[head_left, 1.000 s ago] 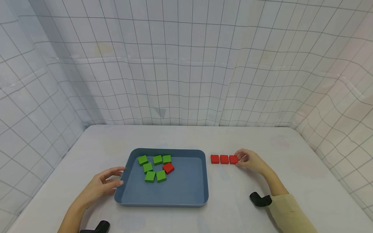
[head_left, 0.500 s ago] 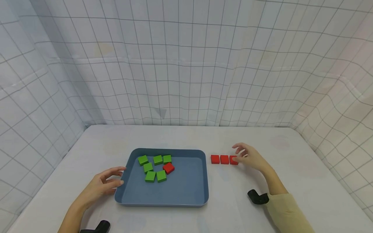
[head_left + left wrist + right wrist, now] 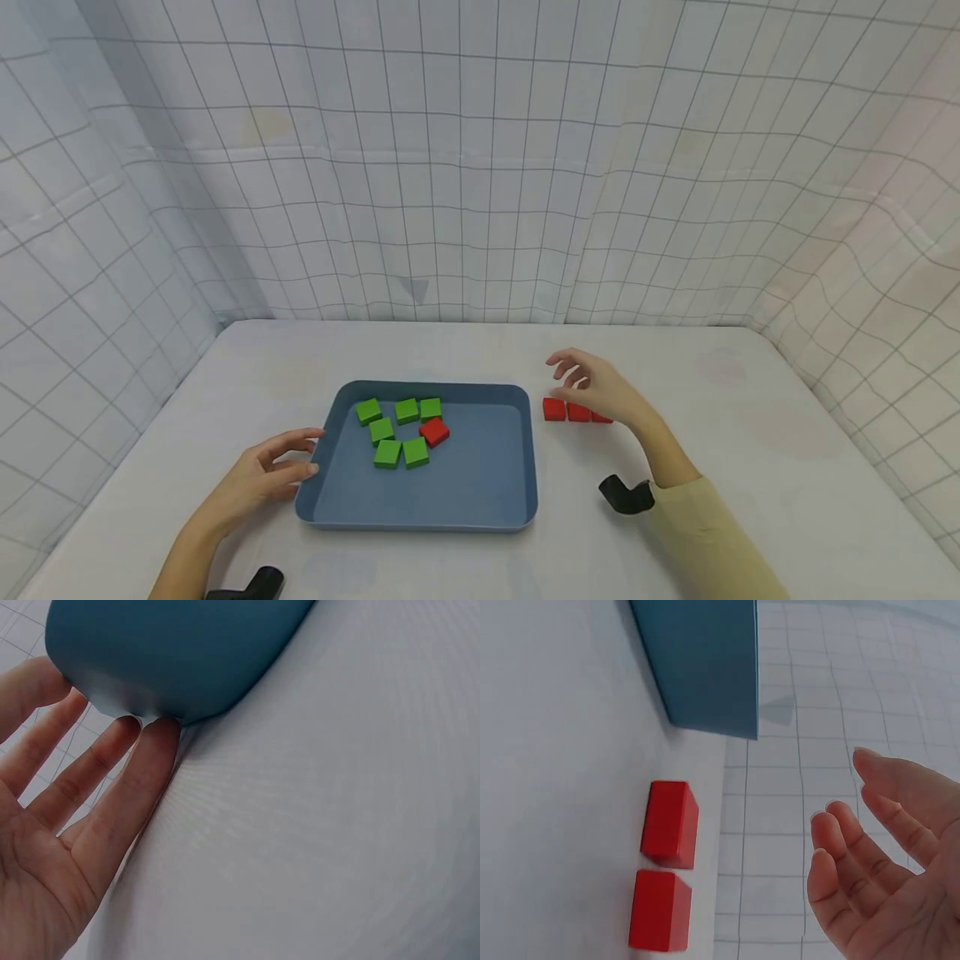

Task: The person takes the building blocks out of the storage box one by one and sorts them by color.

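Observation:
My left hand (image 3: 258, 482) rests its fingertips against the outer left wall of a blue-grey tray (image 3: 472, 487); in the left wrist view the fingers (image 3: 146, 765) are fairly straight on that wall (image 3: 172, 652). Inside the tray lie several green blocks (image 3: 387, 454) and one red block (image 3: 434, 432). To the tray's right stands a row of three red blocks (image 3: 554, 410), the rightmost partly hidden by my right hand (image 3: 603, 392). That hand hovers above the row, fingers loosely bent, holding nothing. Two of the row's red blocks (image 3: 670, 825) show apart from the hand in the right wrist view.
A white-covered table (image 3: 450, 567) bears everything, with a white grid-patterned curtain (image 3: 480, 208) behind and at both sides. A black wrist mount (image 3: 628, 495) sits by the right sleeve (image 3: 705, 533), another black mount (image 3: 258, 585) by the left wrist.
My right hand has come off the rightmost red block and moved left and slightly up, over the row. The left hand, the tray and the blocks stay in place.

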Motion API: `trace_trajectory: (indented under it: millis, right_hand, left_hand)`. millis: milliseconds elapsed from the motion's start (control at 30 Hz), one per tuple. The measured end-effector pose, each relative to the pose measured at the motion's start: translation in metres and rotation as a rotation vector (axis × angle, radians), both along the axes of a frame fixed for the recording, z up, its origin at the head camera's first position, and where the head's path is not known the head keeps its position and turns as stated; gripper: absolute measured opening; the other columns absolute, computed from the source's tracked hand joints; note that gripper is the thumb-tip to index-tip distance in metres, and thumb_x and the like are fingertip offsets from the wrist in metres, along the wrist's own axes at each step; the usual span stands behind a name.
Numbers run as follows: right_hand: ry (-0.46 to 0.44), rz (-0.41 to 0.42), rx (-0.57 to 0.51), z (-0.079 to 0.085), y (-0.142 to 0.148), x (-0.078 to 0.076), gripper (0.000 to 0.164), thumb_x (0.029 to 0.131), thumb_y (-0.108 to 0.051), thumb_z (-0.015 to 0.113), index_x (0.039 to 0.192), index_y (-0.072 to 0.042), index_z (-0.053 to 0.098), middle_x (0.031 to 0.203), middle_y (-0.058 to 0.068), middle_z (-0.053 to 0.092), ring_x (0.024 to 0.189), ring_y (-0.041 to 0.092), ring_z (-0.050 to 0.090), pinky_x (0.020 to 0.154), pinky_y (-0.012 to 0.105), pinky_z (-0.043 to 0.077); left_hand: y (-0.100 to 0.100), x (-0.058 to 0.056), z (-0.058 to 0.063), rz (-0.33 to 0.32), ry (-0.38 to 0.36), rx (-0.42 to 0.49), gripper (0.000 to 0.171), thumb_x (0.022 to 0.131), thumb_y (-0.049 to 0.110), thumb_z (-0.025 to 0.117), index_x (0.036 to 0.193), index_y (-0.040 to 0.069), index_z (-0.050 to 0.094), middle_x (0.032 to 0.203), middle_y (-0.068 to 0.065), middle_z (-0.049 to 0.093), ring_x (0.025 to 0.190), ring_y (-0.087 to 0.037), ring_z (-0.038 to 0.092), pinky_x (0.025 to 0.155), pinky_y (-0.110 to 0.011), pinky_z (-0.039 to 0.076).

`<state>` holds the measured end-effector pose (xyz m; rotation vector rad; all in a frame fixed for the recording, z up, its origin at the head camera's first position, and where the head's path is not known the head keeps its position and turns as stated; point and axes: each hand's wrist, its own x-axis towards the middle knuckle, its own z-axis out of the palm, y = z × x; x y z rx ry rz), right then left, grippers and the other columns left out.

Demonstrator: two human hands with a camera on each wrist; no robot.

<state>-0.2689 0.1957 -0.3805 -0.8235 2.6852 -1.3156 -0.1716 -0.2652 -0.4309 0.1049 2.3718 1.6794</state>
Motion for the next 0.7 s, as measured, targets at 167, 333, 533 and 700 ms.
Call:
trace_trajectory:
  millis: [167,333,533,700]
  right_hand:
    - [-0.009,0.06,-0.018,0.007,-0.023,-0.001,0.039,0.08,-0.01,0.07,0.116,-0.007,0.055,0.096,0.014,0.056,0.084,0.02,0.057,0.073,0.032,0.047]
    - [-0.012,0.122,-0.023,0.012,-0.044,-0.001,0.038,0.081,-0.008,0.069,0.115,-0.006,0.054,0.098,0.018,0.056,0.084,0.02,0.057,0.073,0.032,0.047]
    - [0.001,0.179,-0.028,0.012,-0.068,-0.003,0.036,0.081,-0.01,0.068,0.115,-0.008,0.054,0.097,0.013,0.058,0.083,0.017,0.057,0.073,0.032,0.048]
    - [-0.012,0.208,-0.027,0.008,-0.085,-0.005,0.034,0.082,-0.011,0.069,0.113,-0.009,0.055,0.096,0.011,0.058,0.079,0.014,0.056,0.072,0.026,0.048]
  left_hand:
    - [0.0,0.0,0.0,-0.009,0.0,0.013,0.056,0.089,0.019,0.06,0.136,0.0,0.037,0.125,-0.02,0.042,0.096,-0.008,0.057,0.076,-0.036,0.05]
    - [-0.001,0.0,-0.001,-0.012,0.003,0.007,0.055,0.089,0.019,0.06,0.136,0.0,0.037,0.124,-0.02,0.043,0.096,-0.008,0.057,0.077,-0.036,0.05]
    - [-0.001,0.0,0.0,-0.013,0.01,0.0,0.055,0.089,0.02,0.059,0.136,0.001,0.038,0.125,-0.02,0.043,0.097,-0.007,0.057,0.077,-0.036,0.051]
    - [-0.001,-0.001,0.0,-0.012,0.004,0.0,0.055,0.089,0.02,0.059,0.136,0.001,0.038,0.125,-0.02,0.043,0.098,-0.01,0.057,0.077,-0.038,0.05]
